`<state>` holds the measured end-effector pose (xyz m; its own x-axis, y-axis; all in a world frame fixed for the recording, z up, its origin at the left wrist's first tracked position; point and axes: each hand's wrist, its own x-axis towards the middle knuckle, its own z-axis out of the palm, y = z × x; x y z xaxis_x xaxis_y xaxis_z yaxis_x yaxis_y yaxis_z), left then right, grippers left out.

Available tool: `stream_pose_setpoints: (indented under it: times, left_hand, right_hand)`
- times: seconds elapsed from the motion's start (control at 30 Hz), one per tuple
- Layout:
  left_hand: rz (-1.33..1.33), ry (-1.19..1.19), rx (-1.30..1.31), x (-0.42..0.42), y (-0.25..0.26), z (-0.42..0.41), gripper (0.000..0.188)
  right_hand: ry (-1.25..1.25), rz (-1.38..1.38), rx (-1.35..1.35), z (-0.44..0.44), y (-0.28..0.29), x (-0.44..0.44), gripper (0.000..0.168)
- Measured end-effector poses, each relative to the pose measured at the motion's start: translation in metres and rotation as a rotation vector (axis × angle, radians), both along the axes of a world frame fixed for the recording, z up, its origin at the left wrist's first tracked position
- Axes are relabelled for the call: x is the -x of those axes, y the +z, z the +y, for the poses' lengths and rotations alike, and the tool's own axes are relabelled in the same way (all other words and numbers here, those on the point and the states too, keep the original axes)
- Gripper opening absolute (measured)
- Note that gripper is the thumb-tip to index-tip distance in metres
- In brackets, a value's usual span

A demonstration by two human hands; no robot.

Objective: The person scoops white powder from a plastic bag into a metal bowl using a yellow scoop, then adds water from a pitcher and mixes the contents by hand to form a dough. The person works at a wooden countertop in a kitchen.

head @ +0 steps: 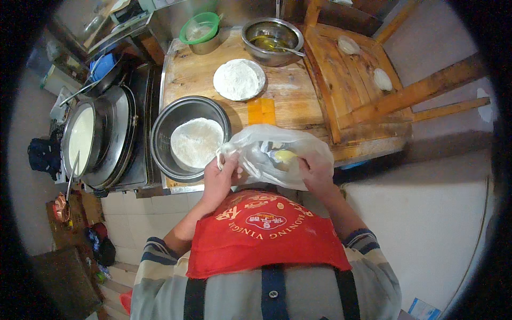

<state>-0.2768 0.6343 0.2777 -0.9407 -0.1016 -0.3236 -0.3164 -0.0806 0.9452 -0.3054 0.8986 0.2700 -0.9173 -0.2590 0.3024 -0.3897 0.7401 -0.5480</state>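
Observation:
My left hand (223,175) grips the gathered rim of a translucent white plastic bag (256,170) in front of my red apron (264,248). My right hand (317,174) reaches into the bag's mouth, its fingers at the narrow end of a yellow object (285,155), possibly a scoop. Silvery packaging shows beside this object; the rest of the contents is hidden. Left of the bag, a dark-rimmed metal pot (160,140) holds white flour (197,143). Beyond the bag, an orange square (261,111) lies on the wooden table (188,80), close to a plate heaped with white powder (239,79).
At the table's back stand a steel bowl (256,56) of yellowish liquid with a utensil and a green strainer (216,24) over a metal container. A wooden chair (356,88) bears two pale oval things. On the left stove, a pot (98,132) holds pale liquid (82,140) and a ladle.

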Motion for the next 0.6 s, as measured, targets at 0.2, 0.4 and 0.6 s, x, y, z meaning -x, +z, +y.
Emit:
stream_pose_setpoints:
  times: [0.2, 0.4, 0.6]
  left_hand:
    - [0.090, 0.050, 0.059, 0.001, 0.016, 0.002, 0.026]
    - [0.111, 0.088, 0.042, 0.003, 0.013, 0.006, 0.028]
    - [0.179, 0.131, 0.090, 0.000, 0.026, 0.005, 0.026]
  right_hand:
    - [0.124, -0.155, -0.101, 0.012, 0.020, 0.004, 0.011]
    - [0.097, -0.464, -0.238, 0.027, -0.056, 0.020, 0.023]
    - [-0.026, -0.602, -0.385, 0.010, -0.063, 0.056, 0.030]
